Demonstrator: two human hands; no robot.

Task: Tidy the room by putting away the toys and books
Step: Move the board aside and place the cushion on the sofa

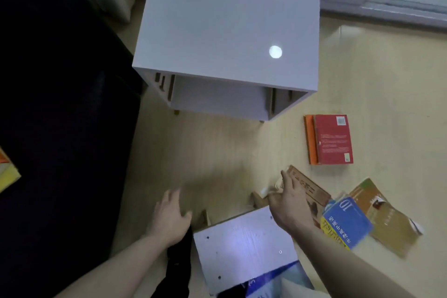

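Several books lie on the pale wooden floor at the right. A red book (pixel 333 139) rests on an orange one (pixel 309 140). Nearer me lie a brown book (pixel 312 189), a blue book (pixel 346 221) over a yellow one, and a tan book (pixel 387 215). My right hand (pixel 289 203) hovers with straight fingers over the brown book's left edge, holding nothing. My left hand (pixel 170 215) is spread above the bare floor, also empty. A white cabinet (pixel 227 31) with an open front compartment stands ahead.
A dark sofa (pixel 60 104) fills the left side, with an orange and yellow object (pixel 7 172) at its edge. A small white stool top (pixel 242 244) sits just below my hands. A window frame (pixel 387 5) runs along the top right.
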